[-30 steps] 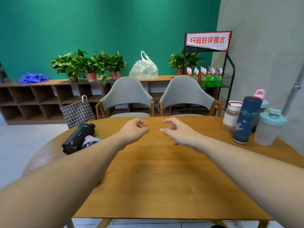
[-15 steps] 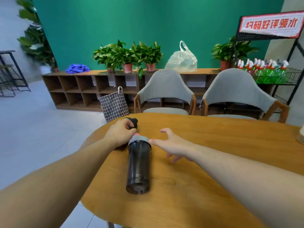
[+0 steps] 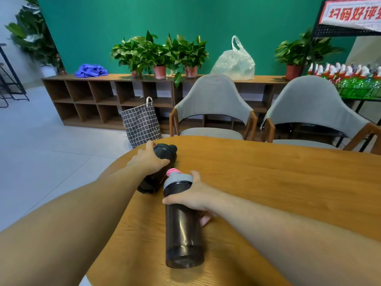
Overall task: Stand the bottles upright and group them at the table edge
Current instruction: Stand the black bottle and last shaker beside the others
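Two dark bottles lie on their sides at the left end of the wooden table. The nearer one, a smoky translucent bottle with a grey lid and pink cap, points its base toward me; my right hand wraps around its upper part just below the lid. Behind it lies a black bottle with a black lid, close to the table's left edge. My left hand is closed over its upper body, hiding much of it.
Two grey chairs stand at the table's far side. A checked bag sits on the floor by the left corner. Behind are a low wooden shelf with plants and a rack of green bottles at right.
My view has shifted slightly. My right hand, open beside the translucent bottle before, now grips it below the lid. My left hand has settled more fully around the black bottle.
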The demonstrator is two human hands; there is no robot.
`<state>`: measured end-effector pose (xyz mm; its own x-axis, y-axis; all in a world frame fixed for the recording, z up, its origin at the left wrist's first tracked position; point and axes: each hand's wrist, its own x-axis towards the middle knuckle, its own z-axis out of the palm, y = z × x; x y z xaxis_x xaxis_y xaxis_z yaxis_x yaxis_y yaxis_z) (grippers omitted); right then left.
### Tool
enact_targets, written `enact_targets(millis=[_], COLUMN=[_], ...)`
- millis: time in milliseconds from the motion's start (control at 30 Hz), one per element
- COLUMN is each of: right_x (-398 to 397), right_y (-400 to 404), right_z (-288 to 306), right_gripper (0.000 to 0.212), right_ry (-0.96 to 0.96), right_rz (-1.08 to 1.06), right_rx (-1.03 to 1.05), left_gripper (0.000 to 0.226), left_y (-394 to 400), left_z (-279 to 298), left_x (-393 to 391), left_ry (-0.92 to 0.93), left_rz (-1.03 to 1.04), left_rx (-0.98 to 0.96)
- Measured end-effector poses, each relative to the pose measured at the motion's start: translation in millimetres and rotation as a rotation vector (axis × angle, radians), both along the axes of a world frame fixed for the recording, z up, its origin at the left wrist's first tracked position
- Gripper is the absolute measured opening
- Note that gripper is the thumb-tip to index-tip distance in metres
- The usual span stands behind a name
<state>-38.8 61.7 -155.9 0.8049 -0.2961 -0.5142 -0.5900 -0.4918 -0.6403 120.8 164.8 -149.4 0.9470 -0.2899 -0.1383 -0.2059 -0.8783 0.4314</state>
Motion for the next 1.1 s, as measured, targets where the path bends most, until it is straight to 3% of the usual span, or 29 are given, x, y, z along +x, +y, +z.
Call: enact_targets(millis=[233, 367, 567, 700, 800, 900, 1100], right_x=[0.6, -3.9, -21.1, -41.5, -61.3, -86.0, -143.0], right_y=[-35.5, -52.2, -74.3, -91.6, -104.6, -116.5, -145.8], right_z=[-0.8, -0.9, 12.1, 25.3, 35.0, 44.7, 60.0], right_gripper=[0.095, 0.086, 0.084, 0.081, 0.084, 0.090, 0.093], right_ry=[-0.042, -0.078, -0.249, -0.399, -0.484, -0.538, -0.586], right_rz=[-0.068, -0.101, -0.153, -0.155, -0.169, -0.190, -0.230], right_rx=[0.079, 0.090, 0.150, 0.066, 0.050, -0.005, -0.090], left_gripper=[0.116, 0.120, 0.120, 0.114, 0.122, 0.135, 0.130], left_y=[-16.5, -24.9, -38.9, -49.9, -59.8, -70.0, -97.4], left_z=[-12.8, -13.6, 2.1, 23.4, 39.3, 52.4, 63.6], left_x=[21.4, 19.1, -0.8, -24.1, -47.7, -74.5, -136.4], left_ry=[0.103, 0.108, 0.102, 0.113, 0.114, 0.116, 0.128], left_rz=[0.054, 0.071, -0.014, -0.080, -0.135, -0.191, -0.313], left_rx=[-0.070, -0.118, -0.307, -0.472, -0.556, -0.612, -0.699])
